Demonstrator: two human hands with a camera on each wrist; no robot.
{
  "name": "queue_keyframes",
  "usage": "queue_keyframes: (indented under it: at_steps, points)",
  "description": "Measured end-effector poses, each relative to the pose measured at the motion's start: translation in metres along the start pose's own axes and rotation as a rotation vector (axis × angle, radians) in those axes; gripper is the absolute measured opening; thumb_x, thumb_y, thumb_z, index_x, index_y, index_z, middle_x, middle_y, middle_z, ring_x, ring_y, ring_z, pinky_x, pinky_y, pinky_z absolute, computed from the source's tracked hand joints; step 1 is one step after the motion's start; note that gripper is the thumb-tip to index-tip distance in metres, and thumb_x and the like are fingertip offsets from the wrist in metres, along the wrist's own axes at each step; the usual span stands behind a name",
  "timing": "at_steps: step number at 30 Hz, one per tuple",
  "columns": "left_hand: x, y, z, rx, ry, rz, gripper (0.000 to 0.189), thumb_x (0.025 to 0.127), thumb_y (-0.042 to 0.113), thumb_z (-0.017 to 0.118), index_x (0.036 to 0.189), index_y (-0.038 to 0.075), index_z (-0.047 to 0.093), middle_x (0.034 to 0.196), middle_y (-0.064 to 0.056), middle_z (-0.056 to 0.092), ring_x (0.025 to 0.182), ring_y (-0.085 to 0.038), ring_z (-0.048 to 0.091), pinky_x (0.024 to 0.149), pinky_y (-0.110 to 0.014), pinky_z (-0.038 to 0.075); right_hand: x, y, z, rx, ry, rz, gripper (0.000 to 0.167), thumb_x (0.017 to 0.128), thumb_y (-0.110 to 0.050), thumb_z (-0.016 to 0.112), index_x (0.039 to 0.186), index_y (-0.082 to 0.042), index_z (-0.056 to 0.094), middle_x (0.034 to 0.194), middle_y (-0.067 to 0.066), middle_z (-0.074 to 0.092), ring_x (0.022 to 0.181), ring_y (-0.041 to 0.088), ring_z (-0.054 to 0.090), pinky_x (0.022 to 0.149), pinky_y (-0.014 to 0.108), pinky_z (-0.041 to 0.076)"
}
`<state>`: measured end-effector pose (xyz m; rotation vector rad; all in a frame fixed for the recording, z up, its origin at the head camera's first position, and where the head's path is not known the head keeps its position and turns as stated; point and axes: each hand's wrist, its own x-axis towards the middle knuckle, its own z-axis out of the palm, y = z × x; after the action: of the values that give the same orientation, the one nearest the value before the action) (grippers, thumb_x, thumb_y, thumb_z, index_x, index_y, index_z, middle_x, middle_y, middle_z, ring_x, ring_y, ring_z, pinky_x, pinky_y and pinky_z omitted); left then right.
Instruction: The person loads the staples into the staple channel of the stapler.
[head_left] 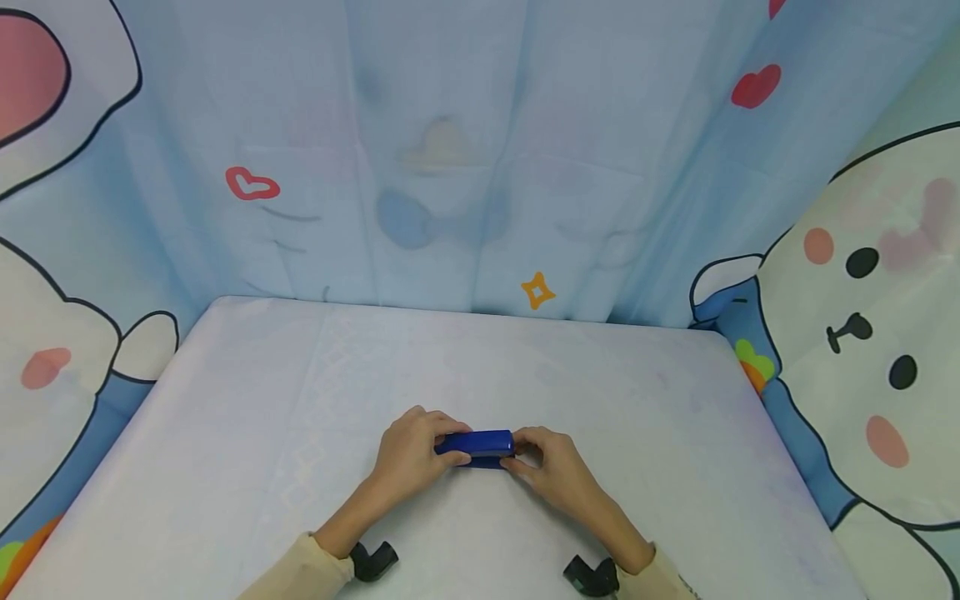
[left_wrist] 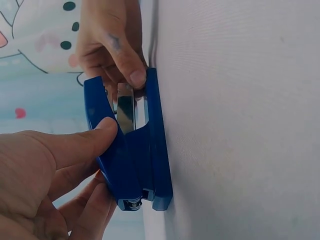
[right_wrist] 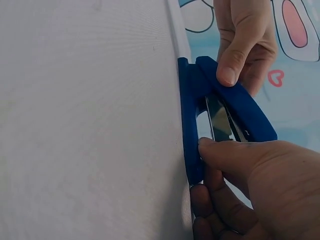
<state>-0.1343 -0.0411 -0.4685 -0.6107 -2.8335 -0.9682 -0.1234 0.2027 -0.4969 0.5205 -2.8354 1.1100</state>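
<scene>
A blue stapler (head_left: 476, 443) stands on its base on the white-covered table, its long side facing me. My left hand (head_left: 408, 454) grips the upper arm near the hinged end, thumb on the near side and fingers on the far side. At the other end, my right hand (head_left: 558, 471) holds the front of the stapler; its thumb (right_wrist: 212, 148) lies by the base (right_wrist: 190, 125). Between the raised upper arm (left_wrist: 93, 100) and the base, the metal staple channel (left_wrist: 126, 107) shows. Whether staples are inside cannot be seen.
The white cloth-covered table (head_left: 337, 367) spreads around the hands. Behind it hangs a light blue curtain (head_left: 450, 83) with hearts and cartoon figures, which also runs along both sides. A dark wrist mount (head_left: 373, 562) sits at the left cuff, another (head_left: 591, 577) at the right.
</scene>
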Motion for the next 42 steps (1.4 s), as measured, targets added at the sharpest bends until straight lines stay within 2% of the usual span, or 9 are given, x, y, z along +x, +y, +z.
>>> queue_keyframes:
  at_steps: [9, 16, 21, 32, 42]
  points:
    - [0.0, 0.0, 0.001, 0.019, -0.006, 0.006, 0.03, 0.083, 0.033, 0.091, 0.112, 0.025, 0.084, 0.105, 0.008, 0.082, 0.077, -0.005, 0.049, 0.064, -0.018, 0.036, 0.001, 0.002, 0.0, 0.003, 0.009, -0.003, 0.021, 0.086, -0.005, 0.087, 0.104, -0.01, 0.078, 0.101, 0.002, 0.08, 0.094, 0.017, 0.075, 0.086, 0.033, 0.062]
    - [0.001, 0.001, 0.001, 0.045, 0.002, 0.037, 0.032, 0.083, 0.032, 0.091, 0.113, 0.024, 0.084, 0.106, 0.006, 0.082, 0.081, -0.008, 0.055, 0.065, -0.018, 0.039, 0.002, 0.001, -0.002, 0.003, -0.016, 0.036, 0.021, 0.086, -0.008, 0.087, 0.106, -0.012, 0.079, 0.102, 0.0, 0.08, 0.095, 0.014, 0.074, 0.089, 0.033, 0.062]
    - [0.002, 0.003, 0.0, 0.071, -0.017, 0.033, 0.033, 0.084, 0.034, 0.09, 0.115, 0.024, 0.084, 0.109, 0.006, 0.082, 0.084, -0.011, 0.059, 0.066, -0.018, 0.04, 0.002, 0.001, -0.003, 0.011, -0.013, 0.042, 0.022, 0.086, -0.007, 0.087, 0.106, -0.011, 0.079, 0.101, 0.0, 0.08, 0.095, 0.014, 0.073, 0.088, 0.034, 0.062]
    - [0.003, 0.007, -0.004, 0.11, -0.05, 0.063, 0.034, 0.084, 0.029, 0.09, 0.116, 0.019, 0.084, 0.11, 0.002, 0.082, 0.089, -0.015, 0.065, 0.068, -0.023, 0.047, 0.001, 0.001, -0.001, 0.038, -0.023, 0.043, 0.022, 0.086, -0.007, 0.086, 0.106, -0.01, 0.079, 0.102, 0.001, 0.08, 0.095, 0.015, 0.075, 0.089, 0.033, 0.062]
    - [0.005, 0.011, -0.007, 0.124, -0.079, 0.055, 0.032, 0.085, 0.027, 0.09, 0.115, 0.017, 0.084, 0.112, -0.001, 0.082, 0.091, -0.017, 0.065, 0.069, -0.023, 0.047, 0.001, 0.0, -0.001, 0.035, -0.004, 0.059, 0.022, 0.085, -0.006, 0.087, 0.105, -0.009, 0.08, 0.1, 0.002, 0.08, 0.093, 0.014, 0.074, 0.087, 0.033, 0.062]
